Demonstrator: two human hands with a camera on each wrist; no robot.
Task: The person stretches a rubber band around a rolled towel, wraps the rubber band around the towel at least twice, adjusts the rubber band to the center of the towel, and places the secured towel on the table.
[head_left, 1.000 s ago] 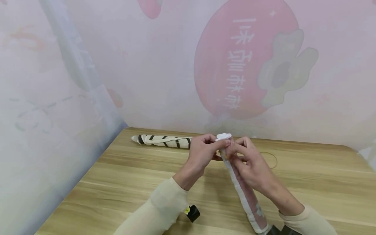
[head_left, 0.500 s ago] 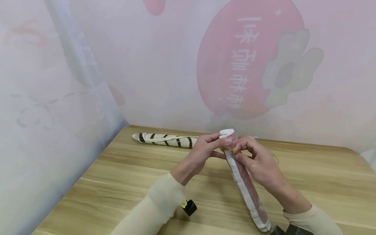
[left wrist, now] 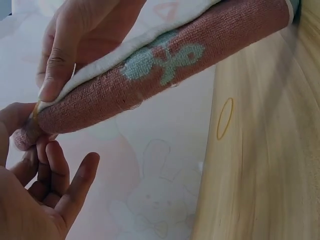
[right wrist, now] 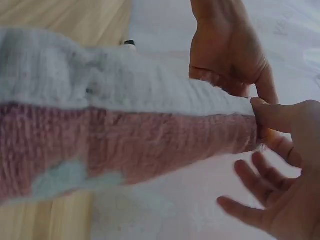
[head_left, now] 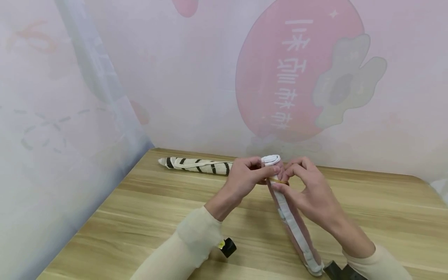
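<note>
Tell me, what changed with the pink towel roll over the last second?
Both hands, left hand and right hand, keep hold of the pink rolled towel, whose top end rose slightly. A yellow rubber band now shows near that end. The striped roll and table stayed put.

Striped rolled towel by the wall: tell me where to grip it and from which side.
Probably grip the striped rolled towel round its middle, coming from above with fingers across its width. It lies flat along the table's back edge close to the wall, and its left end tapers, so the even middle likely gives the surest hold.
</note>
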